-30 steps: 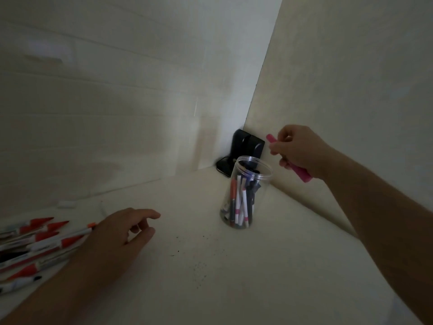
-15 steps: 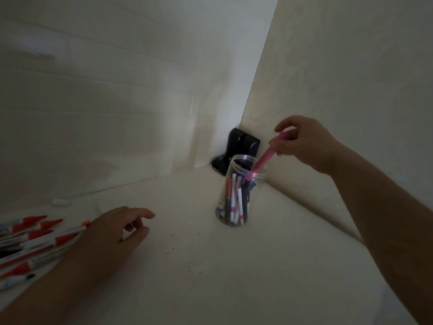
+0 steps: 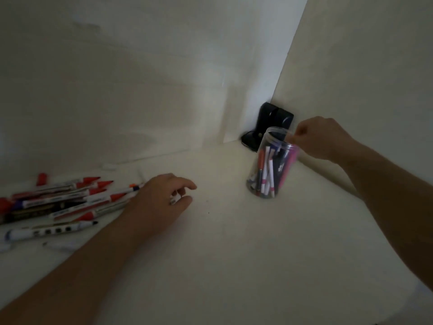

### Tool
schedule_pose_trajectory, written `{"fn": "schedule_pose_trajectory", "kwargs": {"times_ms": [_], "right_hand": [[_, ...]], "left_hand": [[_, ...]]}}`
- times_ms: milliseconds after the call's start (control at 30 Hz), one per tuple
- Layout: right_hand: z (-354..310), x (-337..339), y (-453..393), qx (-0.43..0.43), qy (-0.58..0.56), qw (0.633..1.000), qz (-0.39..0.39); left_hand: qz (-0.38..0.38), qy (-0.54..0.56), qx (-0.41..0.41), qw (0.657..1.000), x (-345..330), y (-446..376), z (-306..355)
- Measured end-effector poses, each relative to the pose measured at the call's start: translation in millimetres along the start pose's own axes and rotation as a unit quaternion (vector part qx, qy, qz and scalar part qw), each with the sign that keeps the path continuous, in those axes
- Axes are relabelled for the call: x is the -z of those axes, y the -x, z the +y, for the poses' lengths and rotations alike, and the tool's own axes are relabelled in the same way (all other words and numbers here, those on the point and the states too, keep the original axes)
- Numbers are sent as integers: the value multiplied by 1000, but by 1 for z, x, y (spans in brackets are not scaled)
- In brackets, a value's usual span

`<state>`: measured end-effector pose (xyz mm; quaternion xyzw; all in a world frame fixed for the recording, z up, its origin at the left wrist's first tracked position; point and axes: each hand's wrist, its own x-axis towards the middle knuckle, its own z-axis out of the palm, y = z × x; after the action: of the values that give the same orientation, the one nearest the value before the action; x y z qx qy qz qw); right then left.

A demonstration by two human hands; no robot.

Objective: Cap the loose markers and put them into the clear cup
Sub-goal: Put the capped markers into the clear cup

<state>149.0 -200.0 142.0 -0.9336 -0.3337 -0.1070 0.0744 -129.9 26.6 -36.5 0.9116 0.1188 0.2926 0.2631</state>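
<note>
**Pink marker in the cup, a pile yet to go**

Your right hand (image 3: 321, 139) is at the rim of the clear cup (image 3: 273, 165), fingers bunched at the lip, and the pink marker (image 3: 289, 165) stands inside against the near wall. Whether you're pinching its top or have let go, I can't tell from here; the fingertips blur against the rim. The cup sits far back on the counter (image 3: 234, 242), just in front of a black object (image 3: 274, 120) in the corner, and it's holding a good cluster of markers.

Your left hand (image 3: 161, 200) lies over the counter with fingers loosely curled and nothing clearly held, right beside the loose markers (image 3: 68, 202). That heap is the work left: many red-capped ones, and at least one black-tipped marker (image 3: 51, 229) lying uncapped at the front. By my reading, you're partway through, with capping and several more trips ahead.
</note>
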Motion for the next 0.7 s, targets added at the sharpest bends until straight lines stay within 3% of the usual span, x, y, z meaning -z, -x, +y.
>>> {"fn": "schedule_pose_trajectory", "kwargs": {"times_ms": [133,200,267,300,367,433,533,600,700], "right_hand": [[-9,4,10,3,30,999,-16],[-18,4,16,40,22,995,84],[-45,-1,33,93,-55,975,192],[-66,-7,45,123,-113,966,197],[-117,-27,81,190,-204,951,133],[-164,-55,116,269,-224,935,50],[-212,-103,150,365,-216,904,-64],[-234,-124,160,374,-212,897,-104],[-259,-141,165,384,-222,889,-113]], "left_hand": [[32,6,-19,999,3,0,6],[77,42,-14,996,9,-1,14],[130,103,23,986,23,-2,21],[152,140,46,977,32,-4,23],[187,210,71,957,56,-4,26],[213,254,73,941,88,2,29],[224,222,80,946,136,30,29],[189,176,96,961,164,59,23],[79,99,156,980,187,109,9]]}}
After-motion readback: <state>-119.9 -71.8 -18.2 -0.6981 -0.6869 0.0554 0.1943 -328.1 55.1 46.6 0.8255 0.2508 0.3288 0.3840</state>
